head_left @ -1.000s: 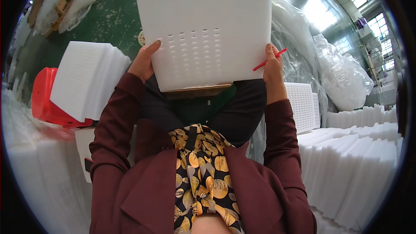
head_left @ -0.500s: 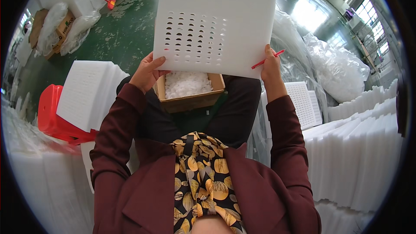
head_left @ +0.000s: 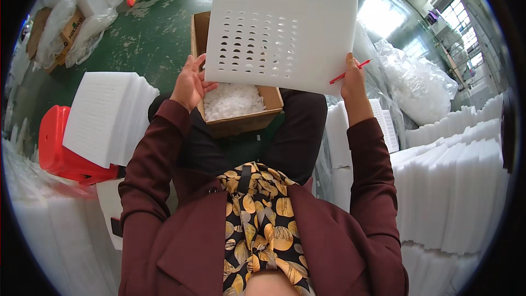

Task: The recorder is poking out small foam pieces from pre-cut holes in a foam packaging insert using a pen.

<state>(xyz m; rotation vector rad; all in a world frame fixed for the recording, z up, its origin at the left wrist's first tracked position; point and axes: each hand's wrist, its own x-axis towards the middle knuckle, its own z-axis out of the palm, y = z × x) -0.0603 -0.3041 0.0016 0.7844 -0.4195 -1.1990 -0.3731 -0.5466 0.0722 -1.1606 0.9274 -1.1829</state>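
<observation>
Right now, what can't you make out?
Head view:
Sheet: far edge partly cut off by the picture's top.
Box: far contents hidden by the sheet.
Red tool: middle hidden by the right hand; kind too small to tell.
Left hand: fingertips overlap the sheet's edge, so contact is unclear.

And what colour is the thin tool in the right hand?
The thin tool in the right hand is red; the head view shows it best.

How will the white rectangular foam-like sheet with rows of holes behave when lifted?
The white foam-like sheet is probably light: the right hand pinches it near one corner. It seems fairly stiff, showing no obvious droop beyond that grip. Its closely spaced holes may weaken that area.
</observation>
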